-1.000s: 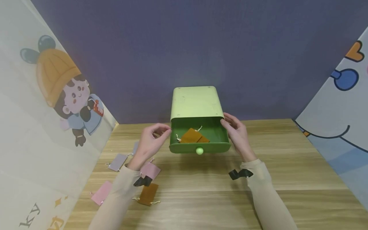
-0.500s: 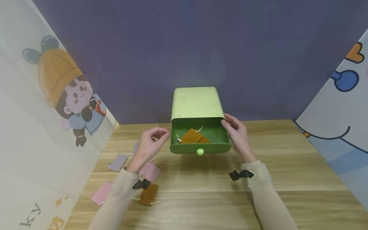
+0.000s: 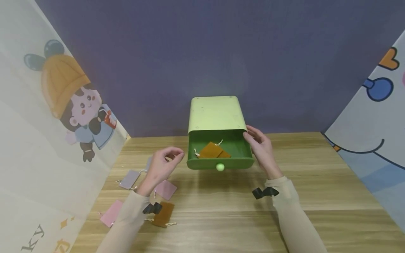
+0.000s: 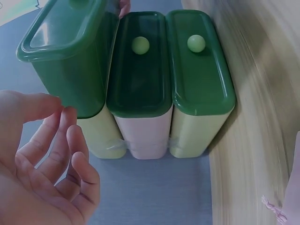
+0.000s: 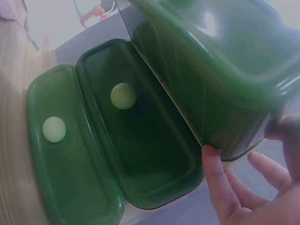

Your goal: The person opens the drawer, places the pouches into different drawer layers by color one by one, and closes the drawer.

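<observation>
A pale green cabinet stands against the back wall, its dark green top drawer pulled out. Inside lie brown drawstring pouches, overlapping, with cream cords. To the left of the drawer, apart from it, hovers my left hand; its fingers are loosely curled, thumb tip near the forefinger, nothing seen between them. My right hand rests on the cabinet's right side, thumb at the front edge, fingers fairly straight. Below the pulled-out drawer, the wrist views show a middle drawer and a bottom drawer, both pushed in.
On the wooden table, left of the cabinet, lie a grey pouch, two pink pouches and a brown pouch. Another greyish pouch is partly behind my left hand. A dark blue panel rises behind.
My left hand has drawn away from the drawer's left edge, leftward and towards me. The right hand, cabinet, drawer and pouches stay as they were.
</observation>
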`<move>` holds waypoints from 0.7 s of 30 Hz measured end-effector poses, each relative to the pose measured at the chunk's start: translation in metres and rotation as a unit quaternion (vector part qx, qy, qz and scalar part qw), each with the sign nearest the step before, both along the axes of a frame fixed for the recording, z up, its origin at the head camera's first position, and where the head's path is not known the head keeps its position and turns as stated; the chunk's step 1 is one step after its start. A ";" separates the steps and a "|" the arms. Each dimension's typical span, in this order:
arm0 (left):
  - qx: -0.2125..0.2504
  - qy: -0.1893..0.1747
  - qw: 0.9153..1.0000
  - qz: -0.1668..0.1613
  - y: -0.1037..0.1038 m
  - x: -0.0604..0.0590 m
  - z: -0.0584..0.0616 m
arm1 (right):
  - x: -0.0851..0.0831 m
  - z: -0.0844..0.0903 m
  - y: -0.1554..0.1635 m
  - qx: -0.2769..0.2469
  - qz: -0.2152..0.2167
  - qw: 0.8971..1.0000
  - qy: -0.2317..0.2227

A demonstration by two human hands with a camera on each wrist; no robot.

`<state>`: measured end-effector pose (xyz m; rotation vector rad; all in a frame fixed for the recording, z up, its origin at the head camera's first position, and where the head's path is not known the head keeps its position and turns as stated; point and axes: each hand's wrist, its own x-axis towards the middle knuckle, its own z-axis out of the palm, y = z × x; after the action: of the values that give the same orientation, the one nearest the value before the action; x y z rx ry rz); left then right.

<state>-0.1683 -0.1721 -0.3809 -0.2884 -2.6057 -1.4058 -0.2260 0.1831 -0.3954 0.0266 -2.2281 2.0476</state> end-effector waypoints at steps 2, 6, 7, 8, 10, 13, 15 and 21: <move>0.001 0.000 1.000 -0.003 0.000 0.000 -0.002 | 0.000 0.000 0.000 0.002 -0.001 1.000 0.000; -0.003 -0.004 1.000 -0.009 -0.002 0.002 -0.006 | 0.000 -0.001 0.001 0.005 0.001 1.000 -0.004; -0.006 -0.005 1.000 -0.010 -0.002 0.002 -0.006 | 0.000 0.000 0.001 0.004 0.001 1.000 -0.004; -0.007 -0.007 1.000 -0.012 -0.003 0.003 -0.007 | 0.000 0.000 0.001 0.003 0.002 1.000 -0.005; -0.009 -0.007 1.000 -0.018 -0.004 0.003 -0.009 | 0.000 0.000 0.002 0.000 0.004 1.000 -0.007; -0.008 -0.001 1.000 -0.026 -0.007 0.005 -0.013 | 0.000 0.001 0.002 0.000 0.005 1.000 -0.009; -0.007 0.004 1.000 -0.030 -0.009 0.006 -0.018 | 0.000 0.002 0.002 0.004 0.006 1.000 -0.010; -0.020 -0.013 0.999 -0.029 -0.014 0.010 -0.030 | 0.000 0.003 0.002 0.008 0.004 1.000 -0.010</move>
<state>-0.1579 -0.1862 -0.4105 -0.3567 -2.6696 -1.3855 -0.2258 0.1850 -0.3923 0.0153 -2.2603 2.0425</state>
